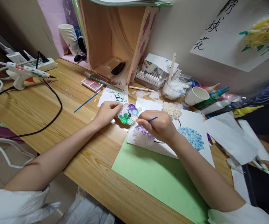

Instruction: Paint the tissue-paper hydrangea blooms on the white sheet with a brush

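Observation:
My left hand [108, 112] pinches the edge of a small flower-shaped paint palette [128, 114], which has purple, blue, green and white paint in its wells. In my right hand [160, 123] is a thin blue paintbrush [153, 119]; its tip is hard to make out. Below that hand lies a white sheet [167, 151] bearing a purple-and-white flower [145, 136], a blue flower [191, 138] and a cream flower [171, 110], all with raised petals. Dark stem lines show on the sheet, partly hidden by my right hand. A green sheet [148, 177] lies under it.
A glue gun [25, 74] with its cable lies at the left. Behind my hands are a paint-smeared paper [114, 95], a second blue brush [88, 101], a plastic tub [175, 90] and a paper cup [195, 95]. Paint bottles [215, 95] and loose papers [232, 135] crowd the right.

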Tool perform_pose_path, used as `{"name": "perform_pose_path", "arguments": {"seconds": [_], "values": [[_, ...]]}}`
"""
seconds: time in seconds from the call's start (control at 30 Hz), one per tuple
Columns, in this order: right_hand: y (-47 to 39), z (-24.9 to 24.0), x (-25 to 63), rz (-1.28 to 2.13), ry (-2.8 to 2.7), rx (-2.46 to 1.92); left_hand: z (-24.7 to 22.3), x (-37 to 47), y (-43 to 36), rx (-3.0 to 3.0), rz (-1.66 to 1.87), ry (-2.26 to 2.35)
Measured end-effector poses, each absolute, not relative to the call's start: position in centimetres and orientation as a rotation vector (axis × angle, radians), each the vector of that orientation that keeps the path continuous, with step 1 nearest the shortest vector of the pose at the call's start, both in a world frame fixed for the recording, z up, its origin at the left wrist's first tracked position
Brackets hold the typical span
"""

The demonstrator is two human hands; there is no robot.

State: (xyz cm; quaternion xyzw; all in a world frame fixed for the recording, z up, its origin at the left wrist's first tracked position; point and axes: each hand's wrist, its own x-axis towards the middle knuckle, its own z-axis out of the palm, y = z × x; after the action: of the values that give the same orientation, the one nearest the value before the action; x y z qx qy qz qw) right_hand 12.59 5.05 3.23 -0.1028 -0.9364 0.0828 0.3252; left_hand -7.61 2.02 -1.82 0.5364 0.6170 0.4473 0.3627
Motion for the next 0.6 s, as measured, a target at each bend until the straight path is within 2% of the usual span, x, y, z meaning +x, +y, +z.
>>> {"name": "perform_pose_path", "arguments": {"seconds": [0.23,0.6], "values": [[5.45,2.85,13.05,0.471,-2.04,-0.527,-2.17,-7.72,2.1,1.374,1.145,1.59],[5.79,2.54,12.73,0.398,-2.067,-0.619,-2.06,-7.67,2.02,1.371,1.142,1.575]]}}
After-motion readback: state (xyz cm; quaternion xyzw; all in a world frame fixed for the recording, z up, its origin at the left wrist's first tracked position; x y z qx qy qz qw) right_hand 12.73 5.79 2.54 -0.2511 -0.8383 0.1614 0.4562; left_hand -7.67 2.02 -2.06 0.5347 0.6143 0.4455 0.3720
